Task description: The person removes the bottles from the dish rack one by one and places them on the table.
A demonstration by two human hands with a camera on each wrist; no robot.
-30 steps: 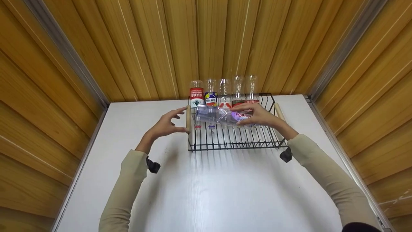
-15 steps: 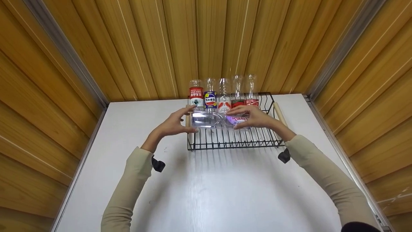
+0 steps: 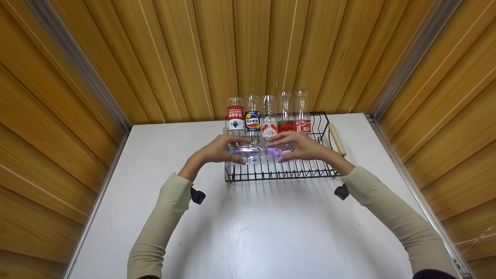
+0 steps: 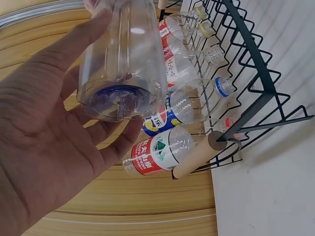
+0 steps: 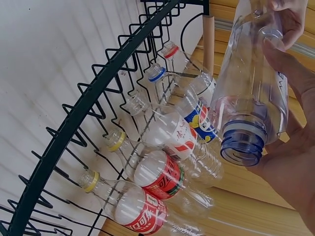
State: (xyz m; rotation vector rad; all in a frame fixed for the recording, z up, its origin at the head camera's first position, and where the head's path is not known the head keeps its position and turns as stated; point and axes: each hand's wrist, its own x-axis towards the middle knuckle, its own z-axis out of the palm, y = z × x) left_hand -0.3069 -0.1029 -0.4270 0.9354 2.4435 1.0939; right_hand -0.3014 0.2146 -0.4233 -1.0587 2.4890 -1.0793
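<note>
Both hands hold a large clear plastic bottle (image 3: 254, 155) sideways over the wire rack (image 3: 286, 177). My left hand (image 3: 219, 149) grips its base end, thumb and fingers on opposite sides; the round base faces the left wrist view. My right hand (image 3: 304, 146) grips the other end around the purple-and-pink label, and an uncapped blue-ringed neck (image 5: 242, 147) shows in the right wrist view. Several empty bottles lie side by side in the rack behind it, among them a red-and-white labelled one (image 3: 235, 118) at the left and a red-labelled one (image 3: 302, 124) at the right.
The black rack has wooden handles, the right one (image 3: 337, 140) in plain sight and the left one (image 4: 199, 156) near my left hand. It stands on a white table (image 3: 248, 228) close to the wood-patterned back wall (image 3: 252, 50). Similar walls rise at both sides.
My left hand has moved right from the rack's left handle and taken hold of the bottle's base. The bottle, with my right hand, has shifted left and nearer to me and levelled out.
</note>
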